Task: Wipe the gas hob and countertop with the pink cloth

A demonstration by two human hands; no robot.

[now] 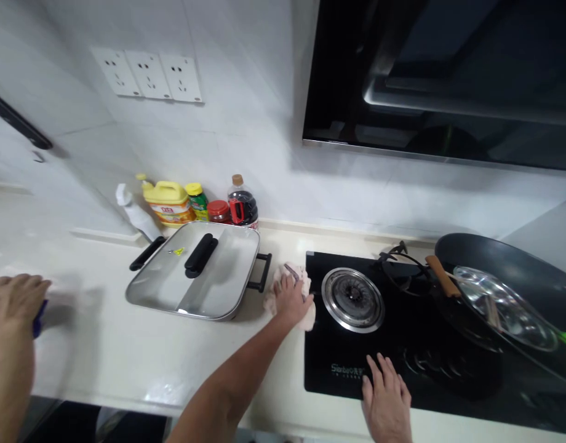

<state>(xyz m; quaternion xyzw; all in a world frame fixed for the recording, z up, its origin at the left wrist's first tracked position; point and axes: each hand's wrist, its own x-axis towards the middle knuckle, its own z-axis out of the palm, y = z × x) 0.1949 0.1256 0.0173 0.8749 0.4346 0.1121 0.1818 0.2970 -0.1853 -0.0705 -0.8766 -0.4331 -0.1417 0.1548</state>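
Note:
My left hand (291, 301) presses down on a pale pink cloth (306, 321) on the counter, its fingers curled over the fabric. The cloth lies between a lidded pan and the cooktop's left edge. My right hand (387, 394) rests palm down on the front edge of the black glass cooktop (329, 351), fingers spread, holding nothing. Left of my left hand stands the rectangular pan with a glass lid (232, 258) and black handles. Beyond my right hand is a round metal burner (353, 300).
Another person's hand (15, 301) is at the far left, over something dark blue. Against the wall stand a white spray bottle (138, 212), a yellow jug (168, 200), jars and a dark bottle (243, 203). A wok (495, 252) and pot stand (405, 274) occupy the right; a range hood (430, 80) overhangs.

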